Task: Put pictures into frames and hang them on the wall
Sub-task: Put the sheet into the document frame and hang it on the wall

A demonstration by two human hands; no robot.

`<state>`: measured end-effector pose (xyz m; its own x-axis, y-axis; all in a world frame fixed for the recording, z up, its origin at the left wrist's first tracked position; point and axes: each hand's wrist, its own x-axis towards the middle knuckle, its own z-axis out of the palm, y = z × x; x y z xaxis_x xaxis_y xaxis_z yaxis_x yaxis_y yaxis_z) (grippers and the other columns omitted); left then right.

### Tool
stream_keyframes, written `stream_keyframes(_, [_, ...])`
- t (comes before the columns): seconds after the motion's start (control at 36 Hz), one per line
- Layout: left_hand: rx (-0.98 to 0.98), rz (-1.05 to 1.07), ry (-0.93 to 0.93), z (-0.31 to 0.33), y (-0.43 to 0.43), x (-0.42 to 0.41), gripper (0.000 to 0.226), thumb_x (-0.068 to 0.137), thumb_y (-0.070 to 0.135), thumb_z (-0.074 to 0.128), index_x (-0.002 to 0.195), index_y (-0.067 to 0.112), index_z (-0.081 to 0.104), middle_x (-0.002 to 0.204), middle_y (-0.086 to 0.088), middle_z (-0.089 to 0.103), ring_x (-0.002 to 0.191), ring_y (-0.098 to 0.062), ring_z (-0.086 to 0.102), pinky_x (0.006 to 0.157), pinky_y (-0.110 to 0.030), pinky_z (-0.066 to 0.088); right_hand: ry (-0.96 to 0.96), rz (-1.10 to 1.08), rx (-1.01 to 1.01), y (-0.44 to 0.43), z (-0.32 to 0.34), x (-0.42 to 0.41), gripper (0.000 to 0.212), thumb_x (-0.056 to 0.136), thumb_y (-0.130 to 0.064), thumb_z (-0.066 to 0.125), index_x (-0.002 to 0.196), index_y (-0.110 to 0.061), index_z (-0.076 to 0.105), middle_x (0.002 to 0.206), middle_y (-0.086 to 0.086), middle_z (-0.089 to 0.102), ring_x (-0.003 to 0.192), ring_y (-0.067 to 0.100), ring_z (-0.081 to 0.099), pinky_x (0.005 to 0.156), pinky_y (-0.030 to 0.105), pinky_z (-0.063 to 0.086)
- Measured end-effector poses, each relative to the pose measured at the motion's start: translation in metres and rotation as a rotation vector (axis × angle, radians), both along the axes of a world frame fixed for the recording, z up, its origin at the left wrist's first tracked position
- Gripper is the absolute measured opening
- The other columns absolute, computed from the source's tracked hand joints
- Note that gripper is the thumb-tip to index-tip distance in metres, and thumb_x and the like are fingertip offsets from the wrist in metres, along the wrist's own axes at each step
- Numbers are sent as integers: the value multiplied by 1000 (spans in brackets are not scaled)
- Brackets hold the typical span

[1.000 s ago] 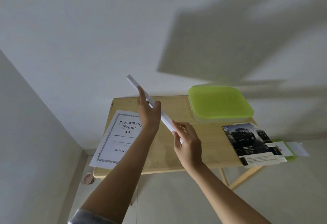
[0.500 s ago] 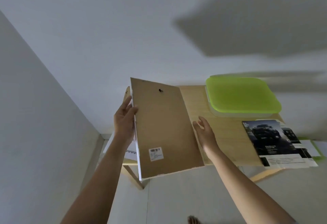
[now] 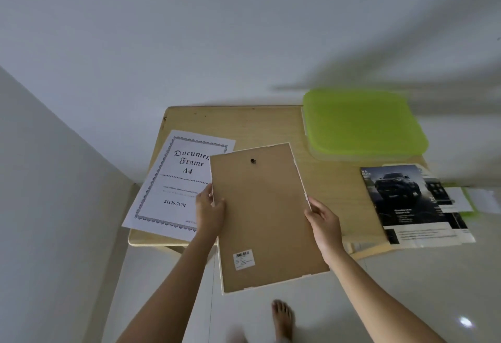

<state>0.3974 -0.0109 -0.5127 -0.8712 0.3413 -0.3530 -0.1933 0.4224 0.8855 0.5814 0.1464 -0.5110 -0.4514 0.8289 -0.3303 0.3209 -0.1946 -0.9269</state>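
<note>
I held the frame (image 3: 265, 215) back-up over the near edge of the table (image 3: 244, 123), its long axis running away from me. My left hand (image 3: 210, 211) and right hand (image 3: 324, 223) gripped its opposite long edges.

Two hands (image 3: 210, 212) (image 3: 324, 220), one picture frame (image 3: 265, 218), one insert sheet (image 3: 173, 180), one green-lidded box (image 3: 363, 123), one car brochure (image 3: 401, 196), one table (image 3: 271, 126).

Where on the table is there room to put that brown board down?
The table is bare along the wall, behind the Document Frame sheet, and in the middle strip between that sheet and the car magazine, partly hidden by the held frame. The right side is crowded: green lid and magazine.
</note>
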Motion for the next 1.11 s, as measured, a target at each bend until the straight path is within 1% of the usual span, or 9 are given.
stream_keyframes(0.06, [-68, -31, 30, -21, 3, -4, 59, 73, 28, 53, 130, 16, 50, 125, -6, 53, 111, -18, 55, 98, -44, 46, -50, 10, 51, 2, -5, 0, 35, 90, -4, 55, 125, -7, 57, 116, -1, 60, 98, 8, 56, 84, 15, 41])
stream_keyframes(0.14, [-118, -69, 67, -3, 15, 3, 51, 84, 11, 55, 134, 10, 45, 129, -8, 46, 117, -21, 49, 102, -40, 41, -139, 40, 192, 8, -13, -1, 34, 91, -9, 55, 125, -6, 57, 115, 2, 64, 92, 8, 56, 77, 8, 38])
stream_keyframes(0.22, [-176, -112, 96, 0, 23, 3, 49, 89, 9, 54, 136, 6, 41, 134, -11, 42, 121, -23, 45, 103, -35, 37, -223, 103, 350, 13, -16, -2, 32, 91, -7, 55, 123, -4, 58, 110, 8, 66, 94, 15, 59, 75, 9, 36])
stream_keyframes(0.33, [-218, -160, 135, -5, 28, -6, 51, 90, 9, 54, 139, 5, 37, 139, -12, 39, 126, -25, 41, 106, -35, 34, -283, 149, 445, 19, -18, -5, 33, 89, -10, 59, 121, -3, 60, 107, 10, 68, 99, 21, 63, 82, 11, 38])
stream_keyframes(0.42, [-237, -194, 160, -10, 33, -14, 52, 90, 9, 53, 139, 4, 36, 140, -13, 38, 127, -27, 41, 107, -36, 33, -304, 139, 480, 20, -20, -10, 33, 87, -10, 61, 119, -3, 61, 98, 12, 71, 90, 23, 65, 79, 18, 43])
stream_keyframes(0.53, [-250, -239, 174, -13, 36, -24, 52, 91, 9, 52, 140, 4, 34, 138, -13, 36, 124, -27, 42, 103, -32, 33, -341, 130, 538, 22, -25, -19, 31, 85, -7, 64, 115, 0, 63, 87, 14, 70, 77, 25, 62, 67, 14, 36])
stream_keyframes(0.69, [-251, -266, 178, -17, 36, -40, 54, 86, 6, 56, 137, 3, 38, 130, -14, 35, 124, -27, 37, 100, -31, 33, -349, 106, 561, 22, -27, -33, 33, 82, -3, 66, 114, 1, 63, 101, 17, 62, 91, 27, 60, 81, 18, 37])
stream_keyframes(0.86, [-219, -262, 354, -14, 48, -69, 48, 86, 7, 56, 133, 4, 45, 125, -12, 44, 119, -24, 40, 93, -22, 28, -249, 110, 597, 25, -19, -69, 26, 82, 0, 64, 108, -1, 65, 99, 11, 60, 82, 16, 57, 77, 10, 39])
stream_keyframes(1.11, [-298, -511, 516, -17, 100, -132, 30, 91, 12, 51, 118, 2, 61, 121, -13, 55, 117, -28, 47, 98, -31, 34, -181, 224, 534, 48, -24, -164, 20, 83, -10, 66, 101, -2, 67, 90, 12, 65, 75, 16, 59, 75, 24, 50])
